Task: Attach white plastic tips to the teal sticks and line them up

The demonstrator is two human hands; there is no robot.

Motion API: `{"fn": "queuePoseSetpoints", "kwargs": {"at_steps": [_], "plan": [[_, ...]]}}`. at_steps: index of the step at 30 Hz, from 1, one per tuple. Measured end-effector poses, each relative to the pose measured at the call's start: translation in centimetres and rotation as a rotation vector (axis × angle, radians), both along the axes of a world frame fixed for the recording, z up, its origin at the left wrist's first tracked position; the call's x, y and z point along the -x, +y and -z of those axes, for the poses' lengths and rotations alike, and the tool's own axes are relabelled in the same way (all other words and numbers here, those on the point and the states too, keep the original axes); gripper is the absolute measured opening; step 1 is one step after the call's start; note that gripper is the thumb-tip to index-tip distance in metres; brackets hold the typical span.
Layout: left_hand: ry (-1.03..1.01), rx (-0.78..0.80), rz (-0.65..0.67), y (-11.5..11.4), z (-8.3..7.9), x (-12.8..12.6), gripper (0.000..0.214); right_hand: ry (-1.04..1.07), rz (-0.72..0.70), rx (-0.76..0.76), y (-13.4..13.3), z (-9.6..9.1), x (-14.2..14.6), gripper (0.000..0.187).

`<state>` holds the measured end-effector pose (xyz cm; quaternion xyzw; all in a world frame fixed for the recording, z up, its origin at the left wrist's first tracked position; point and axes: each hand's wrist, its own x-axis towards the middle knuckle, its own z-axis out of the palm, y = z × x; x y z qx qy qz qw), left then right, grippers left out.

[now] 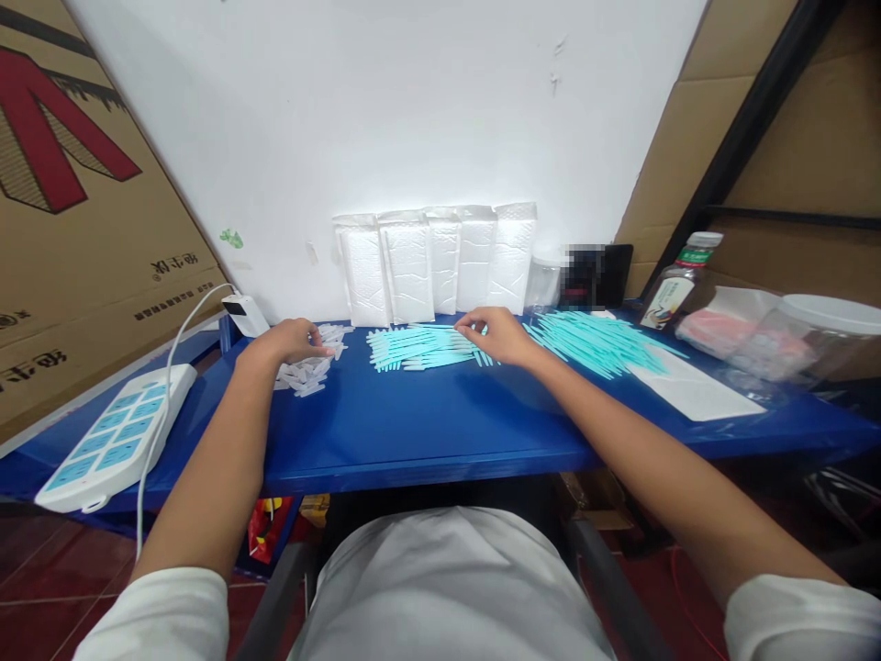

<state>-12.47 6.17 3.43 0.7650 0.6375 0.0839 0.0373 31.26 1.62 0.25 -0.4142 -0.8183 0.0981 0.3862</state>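
My left hand (297, 340) is over a loose pile of small clear plastic caps (303, 378), its fingers curled and its thumb lying among them. Whether a cap sits between those fingers is hidden. At the right end of a stack of slim turquoise sticks (413, 349) with pale tips, my right hand (499, 335) has thumb and forefinger pinched together. What is in that pinch, if anything, is too small to make out. A larger fanned heap of turquoise sticks (592, 341) lies just right of my right hand.
White padded packets (409, 266) lean against the wall behind the blue table (413, 422). A power strip (120, 436) with a cable lies left. Rightward are a white card (702, 386), a brown bottle (678, 280), a clear jar (819, 340) and a dark device (612, 275).
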Motion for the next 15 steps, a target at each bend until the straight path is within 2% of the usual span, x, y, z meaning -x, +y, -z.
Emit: {"fn": "queuePoseSetpoints", "kwargs": {"at_steps": [4, 8, 15], "plan": [[0.139, 0.08, -0.057, 0.5, 1.0, -1.7, 0.053, -0.017, 0.002, 0.0, -0.1, -0.1, 0.0, 0.022], [0.215, 0.049, -0.089, 0.7, 1.6, -3.0, 0.054, -0.029, 0.009, 0.007, -0.2, -0.2, 0.0, 0.021], [0.256, 0.043, -0.022, 1.1, 2.2, -3.6, 0.031, -0.022, 0.113, 0.0, 0.5, -0.4, -0.8, 0.019]]}}
